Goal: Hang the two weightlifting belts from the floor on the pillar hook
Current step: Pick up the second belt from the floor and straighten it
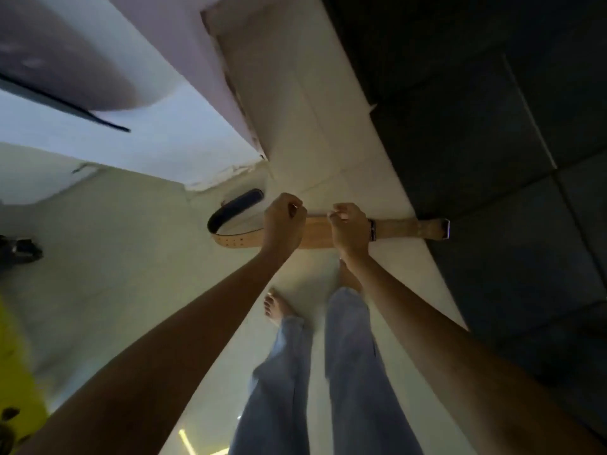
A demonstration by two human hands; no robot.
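Tan leather weightlifting belt (315, 236) held level against white pillar (295, 110): left hand (285, 221) and right hand (349, 229) both clenched on it, side by side.

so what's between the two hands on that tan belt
In the head view, only a short bare stretch of the tan belt lies between the left hand and the right hand. Both hands grip its top edge against the white pillar.

A gym: dark floor mats (492, 142), a leather lifting belt (315, 236)
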